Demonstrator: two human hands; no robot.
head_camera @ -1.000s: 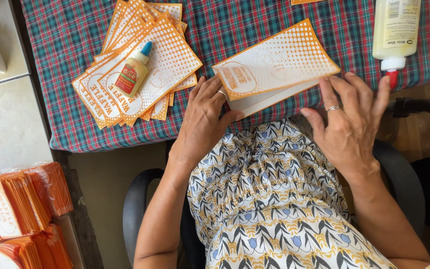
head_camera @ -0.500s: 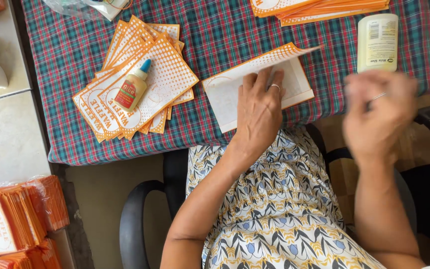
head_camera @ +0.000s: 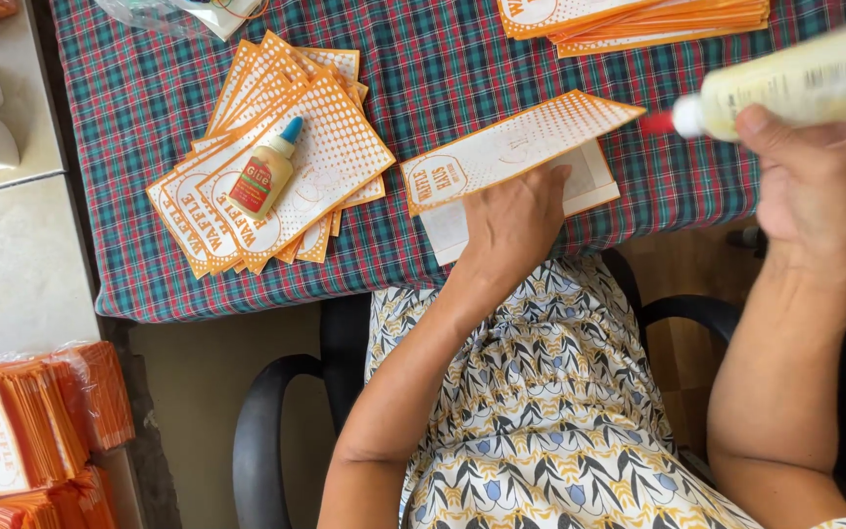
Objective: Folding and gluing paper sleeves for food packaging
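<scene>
Two hands engaged: left hand (head_camera: 513,223) lies flat, fingers spread, pinning the half-folded orange paper bag (head_camera: 516,157) at the tablecloth's (head_camera: 443,59) near edge, right hand (head_camera: 820,181) closed around the tilted glue bottle (head_camera: 785,83); risk: bag shifting, glue dripping astray.

Woven plaid tablecloth (head_camera: 462,59), matt; printed paper bag (head_camera: 516,147), matt; blurred glue bottle (head_camera: 795,83), probably glossy plastic.
</scene>
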